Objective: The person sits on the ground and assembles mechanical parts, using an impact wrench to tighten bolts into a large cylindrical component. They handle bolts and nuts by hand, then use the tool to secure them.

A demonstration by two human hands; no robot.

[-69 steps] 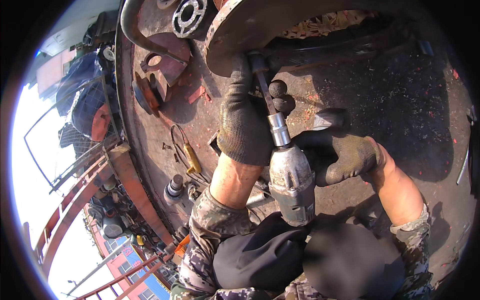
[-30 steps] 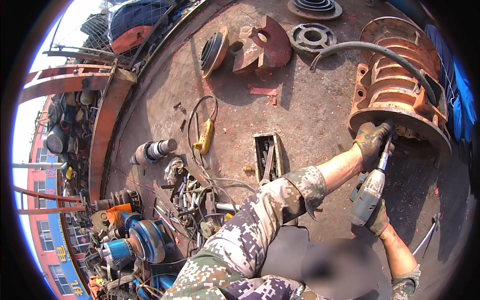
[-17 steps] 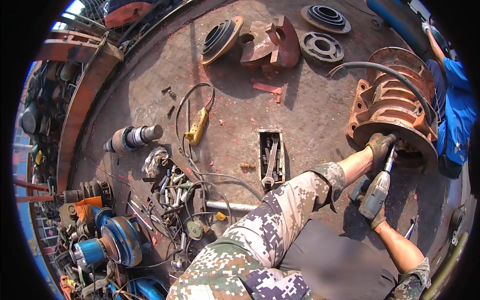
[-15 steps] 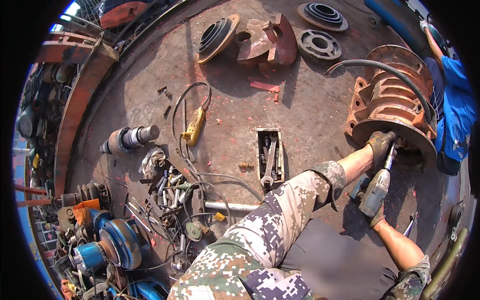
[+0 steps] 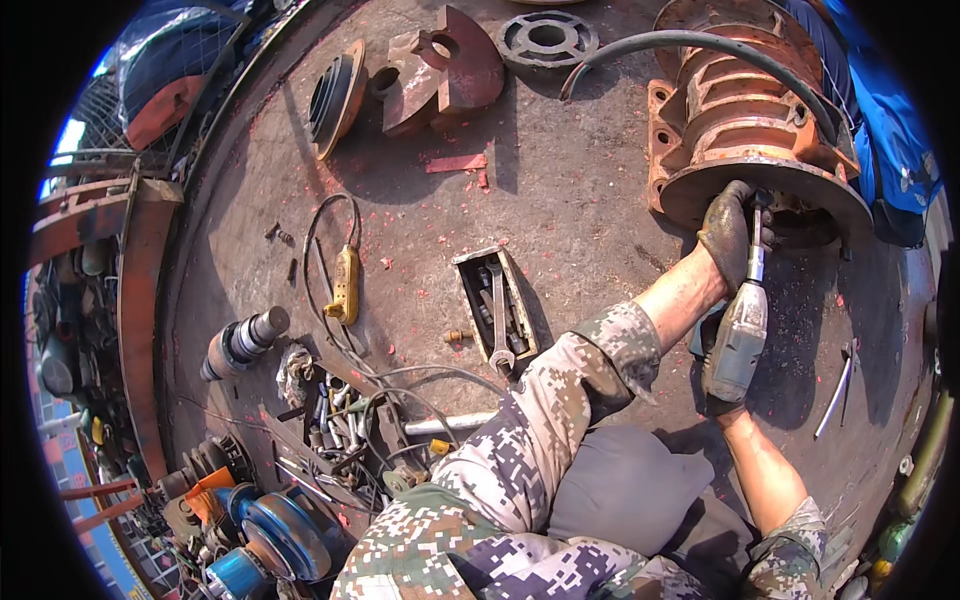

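A grey impact wrench (image 5: 738, 345) points away from me, its long socket extension (image 5: 757, 262) reaching the round flange (image 5: 700, 190) of a rusty ribbed cylindrical housing (image 5: 740, 120). My gloved right hand (image 5: 718, 405) is closed around the tool's rear grip, mostly hidden beneath it. Up at the flange, my gloved left hand (image 5: 727, 238) is closed around the front end of the extension, some fingertips showing on its far side. What the socket sits on is hidden by the hand and the flange. A thick black hose (image 5: 690, 40) arches over the housing.
A narrow box (image 5: 478, 318) with a wrench (image 5: 500, 320) and sockets stands left of my arm. Further left lie a yellow power strip (image 5: 345, 285), a stepped shaft (image 5: 243, 342) and piled tools. Rusty castings (image 5: 450, 75) stand beyond. Someone's blue clothing (image 5: 895, 130) is behind the housing.
The view has shifted, so most of the scene sits further left and higher. The impact wrench points more nearly straight ahead. Both hands keep their holds; the other person's arm is out of view.
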